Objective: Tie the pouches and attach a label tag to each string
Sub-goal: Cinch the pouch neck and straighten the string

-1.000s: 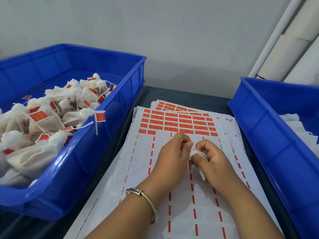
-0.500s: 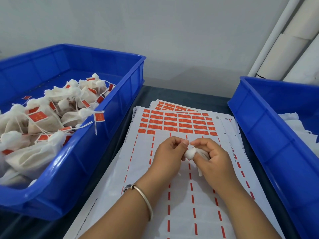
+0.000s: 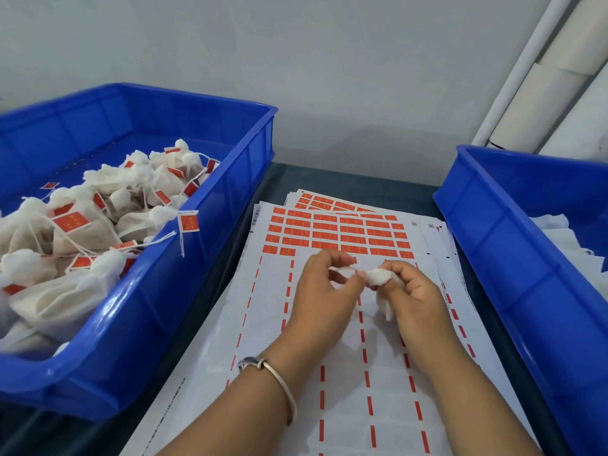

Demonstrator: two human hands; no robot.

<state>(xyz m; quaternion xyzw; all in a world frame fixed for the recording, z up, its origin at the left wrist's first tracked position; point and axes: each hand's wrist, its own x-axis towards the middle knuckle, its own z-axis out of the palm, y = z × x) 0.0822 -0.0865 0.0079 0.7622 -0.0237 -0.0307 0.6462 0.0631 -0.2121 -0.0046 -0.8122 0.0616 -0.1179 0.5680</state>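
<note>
Above the label sheet (image 3: 329,340), at centre frame, right hand (image 3: 411,297) curls around a white pouch (image 3: 378,278), left hand (image 3: 324,291) at its 9 o'clock pinches the pouch's string end; tagged pouches (image 3: 82,225) fill the blue bin (image 3: 197,258) at 9 o'clock.

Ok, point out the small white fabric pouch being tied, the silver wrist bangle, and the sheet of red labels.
small white fabric pouch (image 3: 378,278), head view, bunched neck.
silver wrist bangle (image 3: 279,380), head view, band.
sheet of red labels (image 3: 339,232), head view, label rows.

blue bins (image 3: 210,205): 2 | hands (image 3: 324,291): 2 | bracelet (image 3: 279,383): 1 | held pouch (image 3: 378,278): 1
</note>
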